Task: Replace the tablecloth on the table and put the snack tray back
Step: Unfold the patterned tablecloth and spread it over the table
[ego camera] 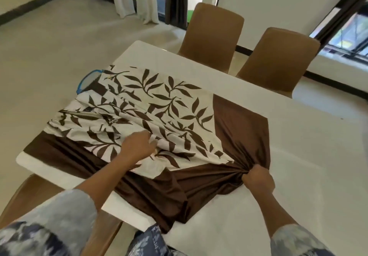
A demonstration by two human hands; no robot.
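Tablecloth (175,104), cream with brown leaf print and a brown satin border, lies bunched over the near-left part of the white table (298,136); the far and right parts of the tabletop are bare. Right hand (258,179) is clenched on a gathered wad of the brown border, folds radiating from the fist. Left hand (137,146) is pinching a ridge of the printed cream section, fingers curled into the fabric. The near brown edge droops over the table's front edge toward the person's lap. A blue-rimmed object (87,81) peeks out from under the cloth at the far-left corner; probably the snack tray, but mostly covered, so cannot tell for sure. 2 tan chairs (278,56) sit at the far side, a 3rd at near left. Step in hand looks like gathering or dragging the cloth; whether this is the old one coming off or the new one going on cannot be told. To do it well: both hands should move together so the slick satin does not slip out of 1 fist, and the cloth should be lifted rather than dragged near the far-left corner, because the blue-rimmed thing under it could get swept off the edge. Best to clear that item first. Snack tray return not yet done.
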